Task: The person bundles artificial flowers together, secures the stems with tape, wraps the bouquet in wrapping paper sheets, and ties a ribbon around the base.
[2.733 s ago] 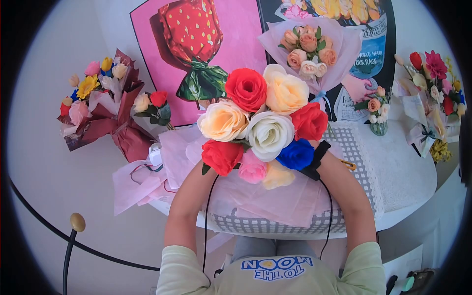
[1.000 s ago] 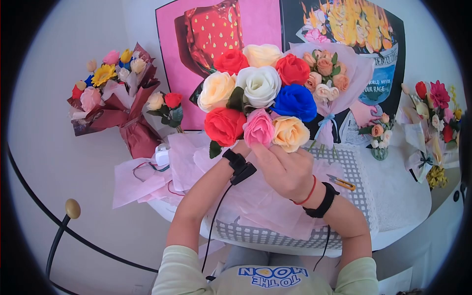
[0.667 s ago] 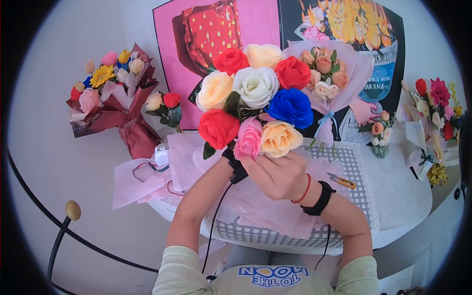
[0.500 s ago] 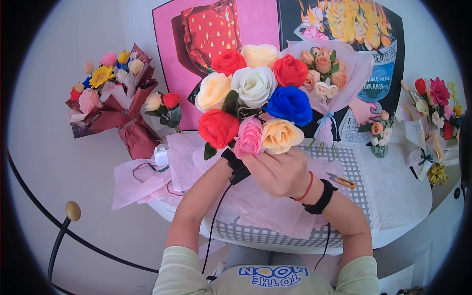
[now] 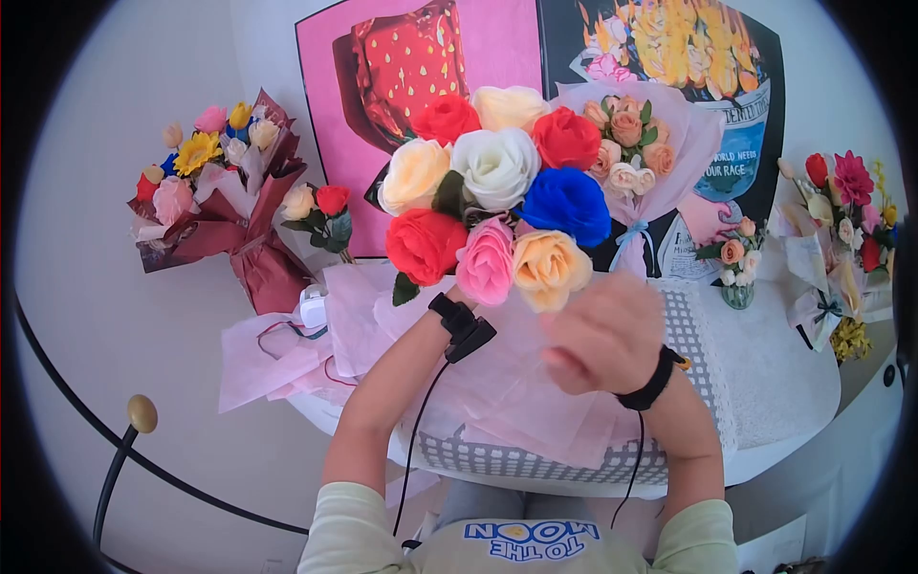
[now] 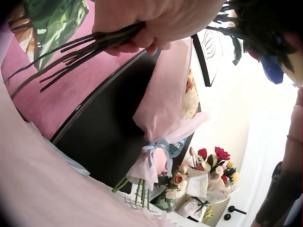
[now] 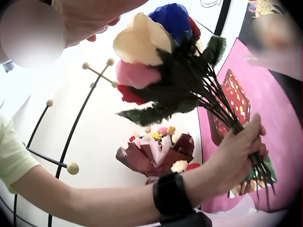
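Note:
In the left wrist view my left hand [image 6: 161, 21] grips a bundle of dark flower stems [image 6: 90, 45], whose cut ends stick out past the palm. Above this grip, a bunch of artificial roses [image 5: 495, 170] spreads out in red, cream, white, blue and pink. Those blooms hide most of the left hand in the head view. Blurred, my right hand [image 5: 612, 335] is just below and right of the front cream rose [image 5: 552, 270], apart from it, with loosely bent fingers. Nothing shows in its grasp in the right wrist view.
Pink wrapping paper [image 5: 516, 383] covers much of the table under the arms. A maroon-wrapped bouquet [image 5: 263, 263] stands at the left, a pink-wrapped bouquet [image 5: 684, 163] at the back. A small glass vase [image 5: 738, 295] and another bouquet [image 5: 813, 249] are at the right.
My right hand has let go of the pink rose at the bunch's front and moved right, away from the flowers. Earlier, the bunch was raised and tipped; over the last half second it barely moves.

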{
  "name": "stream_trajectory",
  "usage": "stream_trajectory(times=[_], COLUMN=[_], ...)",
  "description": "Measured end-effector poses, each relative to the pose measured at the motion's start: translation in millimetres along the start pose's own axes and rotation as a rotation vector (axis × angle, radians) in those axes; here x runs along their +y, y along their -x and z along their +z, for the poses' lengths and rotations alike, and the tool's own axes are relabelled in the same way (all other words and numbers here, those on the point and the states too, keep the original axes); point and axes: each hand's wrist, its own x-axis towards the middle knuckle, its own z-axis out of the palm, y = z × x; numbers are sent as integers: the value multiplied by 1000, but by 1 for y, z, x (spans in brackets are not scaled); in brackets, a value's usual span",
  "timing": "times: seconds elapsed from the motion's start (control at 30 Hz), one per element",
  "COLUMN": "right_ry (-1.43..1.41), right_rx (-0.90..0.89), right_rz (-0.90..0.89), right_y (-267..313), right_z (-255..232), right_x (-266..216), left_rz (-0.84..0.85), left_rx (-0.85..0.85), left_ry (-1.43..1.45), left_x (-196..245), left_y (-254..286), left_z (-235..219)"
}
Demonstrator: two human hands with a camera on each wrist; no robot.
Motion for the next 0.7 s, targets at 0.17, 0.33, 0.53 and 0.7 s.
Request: stream_trajectory(times=[0.17, 0.33, 0.53, 0.7], right_ry=[338, 366, 379, 339], right_rx=[88, 24, 10, -14], right_rz=[184, 334, 234, 214], right_y=[-23, -26, -28, -28], right_z=[-4, -4, -1, -2], right_x=[7, 5, 4, 3], left_rz=[-9, -6, -16, -17], left_rx=[-5, -7, -10, -11], left_ry=[6, 10, 11, 11], left_x=[0, 0, 3, 6], left_y=[0, 3, -1, 4], left_z=[3, 14, 7, 2])
